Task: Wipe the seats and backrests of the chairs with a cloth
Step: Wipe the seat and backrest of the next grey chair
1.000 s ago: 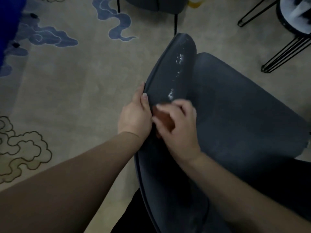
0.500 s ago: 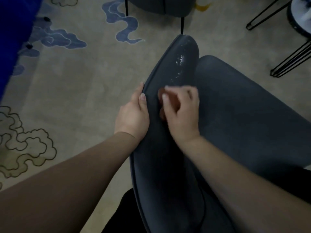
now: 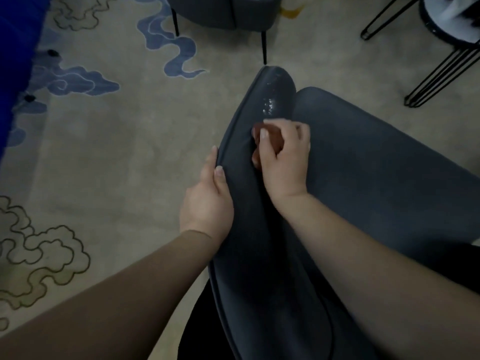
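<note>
Both forearms reach forward. The left hand (image 3: 207, 203) lies fairly flat, thumb extended; the right hand (image 3: 284, 157) is curled, apparently pinching something.

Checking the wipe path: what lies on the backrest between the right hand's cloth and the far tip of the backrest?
In the head view, only wet, glistening droplets lie on the backrest between the reddish cloth gripped by the right hand and the tip.
</note>
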A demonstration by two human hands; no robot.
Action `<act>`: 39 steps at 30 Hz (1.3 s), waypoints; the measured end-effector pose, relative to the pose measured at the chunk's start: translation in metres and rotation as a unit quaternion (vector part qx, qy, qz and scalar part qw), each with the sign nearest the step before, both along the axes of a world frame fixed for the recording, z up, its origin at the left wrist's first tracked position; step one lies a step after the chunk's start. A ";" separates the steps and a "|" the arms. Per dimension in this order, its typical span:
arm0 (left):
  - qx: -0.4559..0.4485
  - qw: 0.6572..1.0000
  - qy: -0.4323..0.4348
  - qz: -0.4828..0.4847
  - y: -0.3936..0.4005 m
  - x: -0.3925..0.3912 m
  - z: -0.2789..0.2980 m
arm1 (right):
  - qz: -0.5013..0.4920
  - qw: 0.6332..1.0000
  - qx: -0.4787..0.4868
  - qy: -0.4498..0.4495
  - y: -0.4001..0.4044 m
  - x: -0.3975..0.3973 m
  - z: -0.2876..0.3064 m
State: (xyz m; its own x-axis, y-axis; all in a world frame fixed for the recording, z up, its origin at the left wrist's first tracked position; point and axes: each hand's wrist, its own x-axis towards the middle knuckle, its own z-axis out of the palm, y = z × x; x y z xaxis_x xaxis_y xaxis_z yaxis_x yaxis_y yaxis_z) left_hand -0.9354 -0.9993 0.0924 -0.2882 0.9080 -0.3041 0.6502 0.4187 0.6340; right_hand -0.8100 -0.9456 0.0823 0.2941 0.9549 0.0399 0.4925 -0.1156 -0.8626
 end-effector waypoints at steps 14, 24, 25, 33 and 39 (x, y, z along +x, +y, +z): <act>-0.022 0.988 -0.031 -0.147 0.114 0.015 0.000 | -0.077 0.993 -0.007 0.085 -0.050 -0.008 -0.001; 0.016 0.991 -0.011 -0.130 0.123 0.022 -0.006 | -0.198 0.955 -0.007 0.220 0.042 0.015 -0.005; 0.014 0.991 -0.004 -0.131 0.122 0.023 -0.006 | -0.191 0.960 0.002 0.204 0.063 0.018 -0.004; 0.005 0.990 0.000 -0.143 0.121 0.022 0.000 | -0.131 0.976 -0.028 0.174 0.115 0.023 -0.011; 0.002 0.989 -0.009 -0.146 0.121 0.023 0.003 | -0.127 0.974 0.011 0.189 0.081 0.014 -0.014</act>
State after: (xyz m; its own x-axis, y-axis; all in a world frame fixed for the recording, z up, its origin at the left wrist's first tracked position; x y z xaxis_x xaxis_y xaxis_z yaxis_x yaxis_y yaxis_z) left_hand -0.9129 -0.8784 0.0955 -0.0081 0.9527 -0.3038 0.7324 0.2125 0.6469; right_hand -0.7965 -0.8646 0.0686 0.5180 0.8499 -0.0970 0.0977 -0.1714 -0.9803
